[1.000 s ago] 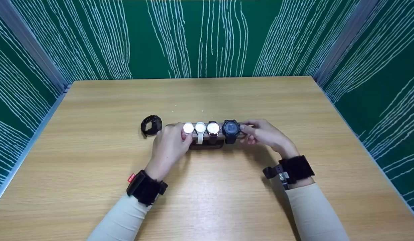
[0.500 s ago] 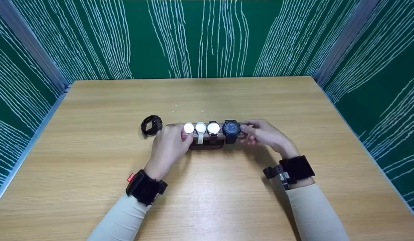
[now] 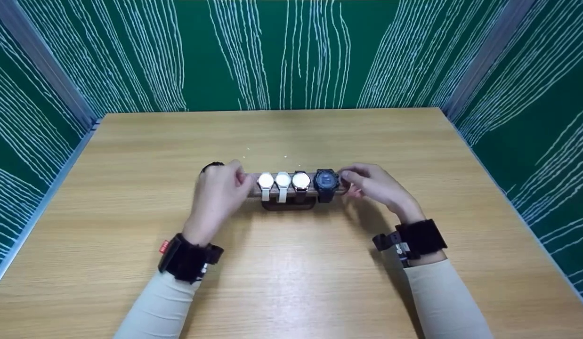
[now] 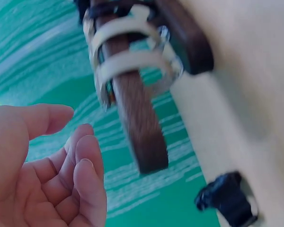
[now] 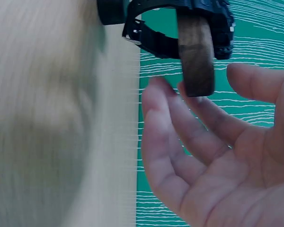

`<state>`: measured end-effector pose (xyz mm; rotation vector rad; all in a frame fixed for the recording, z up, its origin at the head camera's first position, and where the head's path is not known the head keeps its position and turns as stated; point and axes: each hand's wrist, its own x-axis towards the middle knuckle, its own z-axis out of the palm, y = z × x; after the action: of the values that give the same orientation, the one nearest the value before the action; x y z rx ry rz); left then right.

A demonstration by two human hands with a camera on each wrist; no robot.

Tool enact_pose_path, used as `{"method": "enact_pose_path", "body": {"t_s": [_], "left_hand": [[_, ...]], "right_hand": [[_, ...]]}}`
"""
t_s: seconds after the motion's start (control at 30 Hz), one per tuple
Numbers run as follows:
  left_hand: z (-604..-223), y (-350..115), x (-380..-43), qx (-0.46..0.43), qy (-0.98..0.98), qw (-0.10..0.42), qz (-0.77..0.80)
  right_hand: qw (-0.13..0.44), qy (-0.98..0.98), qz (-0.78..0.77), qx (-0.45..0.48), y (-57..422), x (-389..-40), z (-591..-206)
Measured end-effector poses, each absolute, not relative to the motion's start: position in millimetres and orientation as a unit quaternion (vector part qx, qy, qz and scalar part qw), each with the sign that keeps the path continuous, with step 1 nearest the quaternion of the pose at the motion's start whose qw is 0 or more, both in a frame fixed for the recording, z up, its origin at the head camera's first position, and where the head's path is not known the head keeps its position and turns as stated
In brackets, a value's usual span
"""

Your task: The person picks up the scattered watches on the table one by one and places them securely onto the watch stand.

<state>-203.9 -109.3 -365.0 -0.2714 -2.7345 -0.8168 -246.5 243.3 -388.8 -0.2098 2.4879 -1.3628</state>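
Observation:
A dark wooden watch stand [image 3: 254, 187] rises from the table, its crossbar level above a base. Around the bar hang two white-strapped watches [image 3: 283, 180], a dark-strapped one with a bright dial [image 3: 301, 181] and a chunky black watch [image 3: 326, 181] at the right. My left hand [image 3: 217, 190] is off the bar's left end, fingers loosely curled and holding nothing in the left wrist view. A loose black watch [image 4: 232, 201] lies on the table, mostly hidden behind that hand in the head view. My right hand [image 5: 213, 142] is at the bar's right end, thumb apart, fingertips close beneath it.
The wooden table [image 3: 291, 273] spreads around the stand. A few tiny white specks [image 3: 285, 156] lie behind the stand. Green panels [image 3: 310, 56] with white lines enclose the back and sides.
My left hand has left the leftmost white watch and moved left, now covering most of the loose black watch. My right hand has loosened slightly at the bar's end.

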Motion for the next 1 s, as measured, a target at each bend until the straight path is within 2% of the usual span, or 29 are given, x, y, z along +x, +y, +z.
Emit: {"method": "enact_pose_path", "body": {"t_s": [0.4, 0.57, 1.0], "left_hand": [[-357, -157, -219, -0.026, -0.95, 0.162, -0.264], [-363, -168, -223, -0.011, -0.958, 0.129, -0.255], [-386, -181, -234, 0.0, -0.975, 0.013, -0.221]], "right_hand": [[-0.003, 0.881, -0.454, -0.133, 237, -240, -375], [-0.034, 0.874, -0.456, -0.166, 231, -237, -370], [-0.047, 0.877, -0.413, -0.241, 222, -226, -364]]}}
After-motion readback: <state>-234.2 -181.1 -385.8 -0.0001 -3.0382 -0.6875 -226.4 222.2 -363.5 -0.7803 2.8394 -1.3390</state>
